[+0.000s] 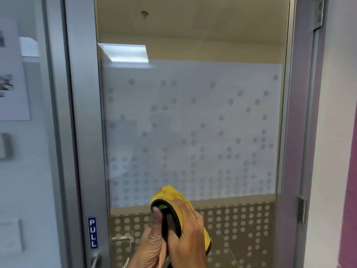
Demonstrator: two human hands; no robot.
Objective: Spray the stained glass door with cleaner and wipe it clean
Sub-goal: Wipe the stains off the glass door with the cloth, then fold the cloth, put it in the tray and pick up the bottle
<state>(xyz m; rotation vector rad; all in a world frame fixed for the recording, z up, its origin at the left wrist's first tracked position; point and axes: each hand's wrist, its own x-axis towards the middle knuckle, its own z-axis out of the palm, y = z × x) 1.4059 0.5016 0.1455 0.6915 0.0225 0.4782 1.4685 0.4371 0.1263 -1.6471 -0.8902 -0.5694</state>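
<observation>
Head view: a person stands close to the glass door [222, 41], both hands raised low in the frame around a yellow cleaning pad [171, 192] edged with a dark trim. The pad sits in front of the lower part of the pane, at the bottom edge of a wide frosted band [212, 120] patterned with round dots; whether it touches the glass cannot be told. The left hand [151, 246] grips the pad from below, its thumb upright against the dark trim and its fingers hidden behind the fabric. The right hand [188, 231] holds the pad from the other side, back of the hand to the camera, fingers curled over the trimmed edge. On the grey metal door frame [83, 113] to the left, a blue sign reading PULL [92, 232] sits just above a silver lever handle [96, 260]. A hinge [302, 209] shows on the frame's right side, and printed sheets [11, 74] hang on the wall to the left.
</observation>
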